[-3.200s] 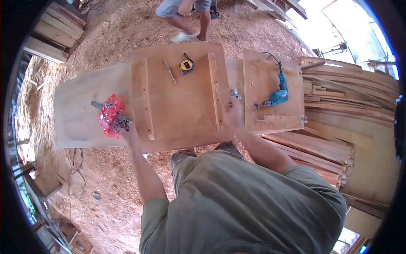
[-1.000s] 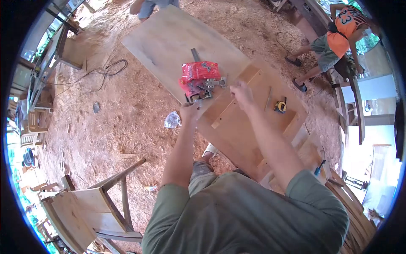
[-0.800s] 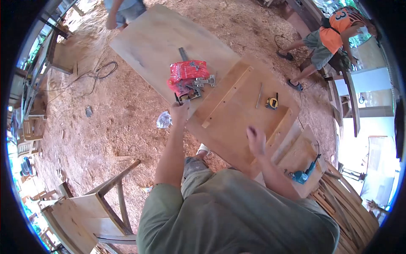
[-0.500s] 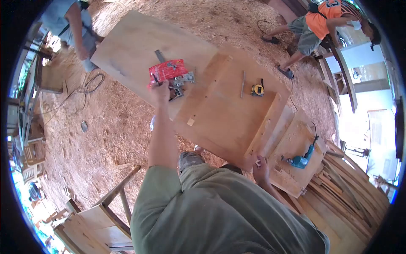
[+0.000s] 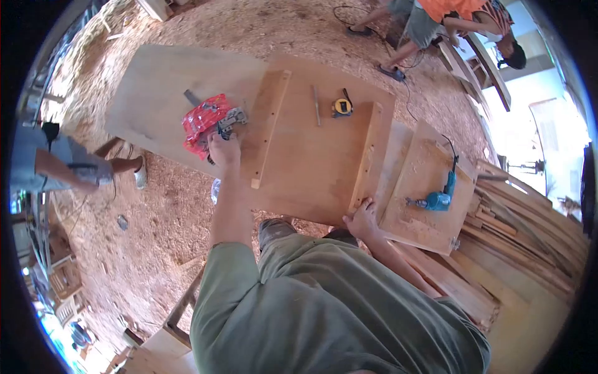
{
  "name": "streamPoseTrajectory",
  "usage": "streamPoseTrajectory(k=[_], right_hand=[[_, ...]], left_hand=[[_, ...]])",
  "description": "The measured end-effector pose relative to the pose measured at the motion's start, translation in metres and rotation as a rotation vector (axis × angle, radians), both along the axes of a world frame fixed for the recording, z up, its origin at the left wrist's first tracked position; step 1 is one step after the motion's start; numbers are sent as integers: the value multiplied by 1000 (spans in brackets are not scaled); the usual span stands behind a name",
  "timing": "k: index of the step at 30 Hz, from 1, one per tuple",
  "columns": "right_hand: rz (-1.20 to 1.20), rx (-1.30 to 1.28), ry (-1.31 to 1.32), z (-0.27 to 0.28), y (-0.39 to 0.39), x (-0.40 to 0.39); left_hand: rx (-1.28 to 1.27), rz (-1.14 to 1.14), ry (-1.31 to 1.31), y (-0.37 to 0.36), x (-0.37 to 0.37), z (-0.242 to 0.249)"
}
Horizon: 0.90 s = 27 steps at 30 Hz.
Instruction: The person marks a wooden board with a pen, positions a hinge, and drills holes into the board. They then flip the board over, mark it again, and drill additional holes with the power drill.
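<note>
My left hand (image 5: 224, 149) is closed at a metal cabinet hinge (image 5: 232, 119), beside a crumpled red plastic bag (image 5: 204, 119). Its fingertips are partly hidden by the hardware. The bag and hinges lie on a large wooden panel (image 5: 168, 78). At the near right corner of the wooden board (image 5: 305, 168), my right hand (image 5: 363, 218) grips the edge, close to the end of a wooden strip (image 5: 366, 159). A second strip (image 5: 271, 128) crosses the board nearer the bag.
On the board are a yellow tape measure (image 5: 342, 107) and a thin rod (image 5: 316, 106). To the right, a teal power drill (image 5: 441, 198) lies on another panel (image 5: 414, 168), beside stacked timber (image 5: 523, 234). Two people work nearby, one at left (image 5: 62, 165), one in orange (image 5: 461, 9).
The view has shifted, and the person at left now stands lower in it. My left hand has moved from the bag's edge to the hinges. The bag looks more bunched up. My right hand remains at the board's corner.
</note>
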State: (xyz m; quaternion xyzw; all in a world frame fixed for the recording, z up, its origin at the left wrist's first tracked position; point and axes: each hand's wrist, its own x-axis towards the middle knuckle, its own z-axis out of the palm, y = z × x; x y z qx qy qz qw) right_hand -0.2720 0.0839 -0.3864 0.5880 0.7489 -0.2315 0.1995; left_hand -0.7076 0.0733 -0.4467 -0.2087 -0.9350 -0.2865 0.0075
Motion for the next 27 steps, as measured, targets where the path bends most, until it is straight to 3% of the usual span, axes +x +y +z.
streamPoseTrajectory(k=[7,8,9,11,13,15,17,18,20,21,23,25,27], right_hand=[[-68,-40,-2,1,15,4],[36,-39,-53,-10,15,8],[134,-39,-104,-9,16,8],[99,-94,-102,14,20,0],[42,-145,-103,23,20,-5],[-96,-101,2,18,15,1],[-116,-111,2,18,13,4],[-85,-128,10,18,14,5],[-75,-116,28,28,14,4],[-25,-106,50,31,12,5],[-114,-104,72,27,12,7],[-191,-100,98,26,10,10],[-122,-89,81,28,8,13]], left_hand=[[12,20,-47,-2,-21,-20],[20,-10,-94,0,-26,-26],[18,-38,-93,5,-20,-3],[-80,100,-204,7,-6,41],[111,46,-136,-2,-13,31],[654,15,-198,-7,-36,-40],[323,-81,-181,-25,-31,-34],[325,-121,-195,-21,-17,-12],[-38,-147,-622,-15,18,45],[-50,-185,-626,-16,25,45],[-134,-407,-288,-13,38,45],[-152,-447,-277,-8,57,51],[-163,-493,-307,-6,77,64]])
